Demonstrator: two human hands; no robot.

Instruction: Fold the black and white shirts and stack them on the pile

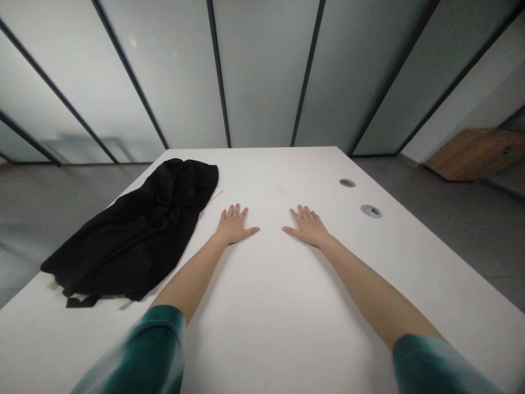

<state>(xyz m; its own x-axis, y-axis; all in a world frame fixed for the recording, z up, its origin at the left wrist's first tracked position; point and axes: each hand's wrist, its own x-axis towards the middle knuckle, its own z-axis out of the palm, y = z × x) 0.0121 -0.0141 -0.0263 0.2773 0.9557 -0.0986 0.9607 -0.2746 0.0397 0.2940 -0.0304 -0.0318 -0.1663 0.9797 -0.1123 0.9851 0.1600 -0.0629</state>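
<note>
Head view: one left hand [233, 225], palm down, fingers spread, underside hidden against the white table [279, 306]. One right hand [308, 227], likewise flat and spread, palm unseen. One black cloth item [143, 230], left of the left hand, apart from it, heaped; its folds hide its form, type unclear. Two green sleeves [153, 350], cut off by the lower edge. Two round table fittings [371, 211], right side, inner detail indistinct.

The green sleeves [158, 350] are cut off by the lower edge; the wooden panel [478, 153] is cropped at the right.
</note>
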